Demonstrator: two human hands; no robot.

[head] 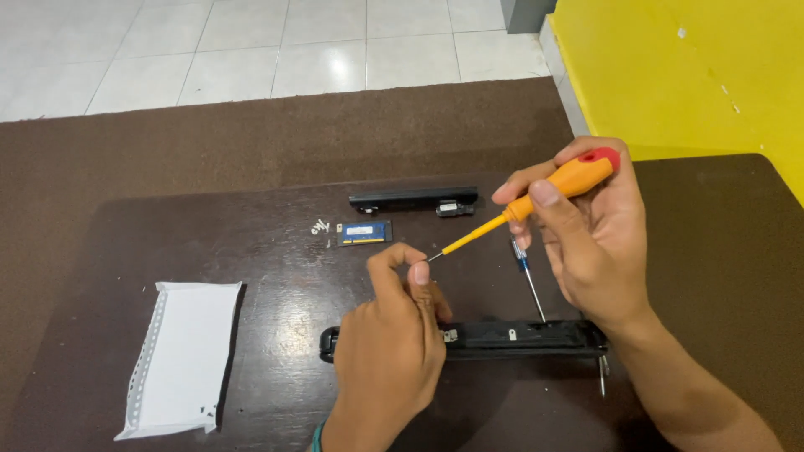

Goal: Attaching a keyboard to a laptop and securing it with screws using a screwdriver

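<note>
Head view: the right hand [599, 243] grips one orange screwdriver [536, 201], fingers closed around its handle. The left hand [394, 335] pinches at its tip, thumb and forefinger together. Two black strips: near [519, 337], far [410, 199]. One blue memory module [364, 232] lies between.

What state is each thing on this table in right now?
Orange screwdriver: held in right hand, tip by the left fingertips.
Left hand: pinched, resting on black strip.
Blue screwdriver: lying loose.
Memory card: lying flat.
Screws: loose.
White sheet: flat.
</note>
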